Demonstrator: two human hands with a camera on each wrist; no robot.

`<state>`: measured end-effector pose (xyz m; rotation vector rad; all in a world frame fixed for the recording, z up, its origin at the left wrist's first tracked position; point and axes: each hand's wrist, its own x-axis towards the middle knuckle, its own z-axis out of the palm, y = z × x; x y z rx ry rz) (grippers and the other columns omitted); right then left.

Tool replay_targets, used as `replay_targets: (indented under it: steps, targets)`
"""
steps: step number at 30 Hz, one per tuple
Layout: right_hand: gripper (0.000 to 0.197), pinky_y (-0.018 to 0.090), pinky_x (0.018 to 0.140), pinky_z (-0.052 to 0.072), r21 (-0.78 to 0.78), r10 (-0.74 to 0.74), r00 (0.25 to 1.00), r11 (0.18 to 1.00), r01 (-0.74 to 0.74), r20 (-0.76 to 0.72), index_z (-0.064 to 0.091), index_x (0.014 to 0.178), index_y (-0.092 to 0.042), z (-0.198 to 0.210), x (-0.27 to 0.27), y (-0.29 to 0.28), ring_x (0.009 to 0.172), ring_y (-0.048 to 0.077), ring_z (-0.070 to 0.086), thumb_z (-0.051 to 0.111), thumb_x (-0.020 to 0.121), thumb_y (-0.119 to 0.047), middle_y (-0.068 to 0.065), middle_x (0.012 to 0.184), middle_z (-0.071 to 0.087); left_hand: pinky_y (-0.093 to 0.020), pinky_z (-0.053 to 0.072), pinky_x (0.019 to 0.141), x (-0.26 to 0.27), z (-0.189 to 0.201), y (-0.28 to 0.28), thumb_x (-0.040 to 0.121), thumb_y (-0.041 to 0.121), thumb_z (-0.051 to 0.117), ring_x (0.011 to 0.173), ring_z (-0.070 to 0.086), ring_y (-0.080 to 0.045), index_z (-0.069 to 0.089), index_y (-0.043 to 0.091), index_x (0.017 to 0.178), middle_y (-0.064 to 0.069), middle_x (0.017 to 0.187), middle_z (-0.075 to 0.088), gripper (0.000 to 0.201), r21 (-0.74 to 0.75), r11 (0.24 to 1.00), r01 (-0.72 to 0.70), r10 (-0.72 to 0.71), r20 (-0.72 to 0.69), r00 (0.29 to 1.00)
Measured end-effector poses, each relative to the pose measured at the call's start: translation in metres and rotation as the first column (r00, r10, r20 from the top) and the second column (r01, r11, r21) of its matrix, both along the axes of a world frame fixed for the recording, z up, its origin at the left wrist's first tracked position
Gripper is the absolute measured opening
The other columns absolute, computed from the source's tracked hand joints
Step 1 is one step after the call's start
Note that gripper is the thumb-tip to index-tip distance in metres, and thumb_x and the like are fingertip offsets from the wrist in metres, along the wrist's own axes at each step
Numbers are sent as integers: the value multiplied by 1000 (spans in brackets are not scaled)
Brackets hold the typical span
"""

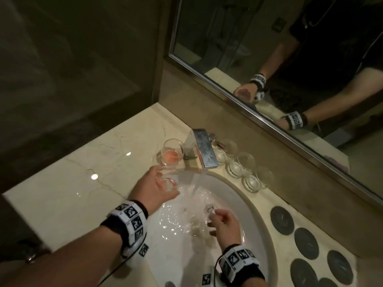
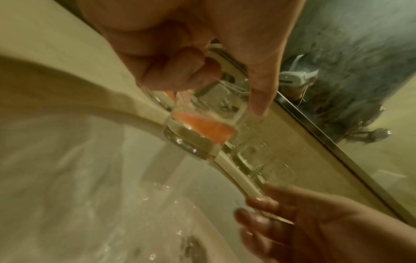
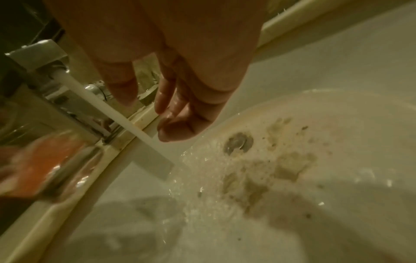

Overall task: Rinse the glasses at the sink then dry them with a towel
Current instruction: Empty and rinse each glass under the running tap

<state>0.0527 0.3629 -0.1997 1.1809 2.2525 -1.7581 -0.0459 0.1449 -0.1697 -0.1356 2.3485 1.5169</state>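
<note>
My left hand [image 1: 165,181] grips a clear tumbler [image 2: 198,135] with orange liquid in its bottom, tilted over the sink's back-left rim [image 2: 144,108], left of the running water [image 1: 192,183]. Thumb and curled fingers [image 2: 180,76] pinch its wall. A second tumbler with pink liquid [image 1: 172,152] stands on the counter beside the faucet [image 1: 203,150]. My right hand [image 1: 215,220] hovers wet and holds nothing, fingers relaxed, over the basin near the drain [image 3: 238,144]. No towel is in view.
Three clear glasses [image 1: 240,164] stand in a row right of the faucet, under the mirror [image 1: 269,48]. Several dark round coasters [image 1: 281,220] lie on the counter at right. Brownish residue [image 3: 288,163] sits in the basin. Bare marble counter [image 1: 83,183] stretches left.
</note>
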Motion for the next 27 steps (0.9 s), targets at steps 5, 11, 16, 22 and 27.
replay_targets:
  steps: [5, 11, 16, 22, 27]
  targets:
    - [22, 34, 62, 53, -399, -144, 990, 908, 129, -7, 57, 112, -11, -10, -19, -14, 92, 28, 65, 57, 94, -24, 11, 111, 66, -38, 53, 90, -2, -13, 56, 49, 54, 87, 98, 62, -7, 52, 39, 117, 16, 109, 61, 78, 169, 985, 40, -62, 131, 989]
    - [48, 39, 66, 57, -769, -288, 957, 601, 218, 46, 53, 132, -12, -29, -44, 4, 107, 33, 62, 53, 93, -41, 10, 132, 54, -35, 49, 95, -26, -27, 100, 55, 56, 86, 104, 60, -12, 51, 29, 127, 10, 115, 62, 84, 259, 966, 12, -76, 235, 969]
    - [60, 34, 61, 57, -848, -348, 937, 498, 181, -4, 48, 135, -4, -39, -56, 14, 87, 27, 65, 60, 84, -33, 18, 122, 59, -23, 46, 63, -31, -36, 107, 68, 50, 82, 73, 56, -8, 49, 27, 119, 5, 106, 64, 65, 297, 955, 16, -111, 306, 946]
    - [62, 26, 49, 51, -833, -374, 928, 514, 206, -1, 48, 134, -7, -58, -57, 17, 62, 18, 58, 54, 89, -49, 13, 93, 59, -25, 41, 50, -32, -50, 104, 71, 46, 81, 51, 50, -11, 44, 27, 120, -4, 73, 62, 64, 345, 936, 72, -214, 392, 895]
    - [63, 29, 53, 53, -832, -277, 960, 524, 184, 38, 57, 126, -4, -56, -60, 17, 70, 23, 60, 42, 92, -56, 17, 94, 62, -23, 41, 48, -31, -56, 106, 64, 52, 84, 49, 50, -11, 49, 31, 116, -2, 65, 62, 66, 368, 927, 72, -216, 369, 904]
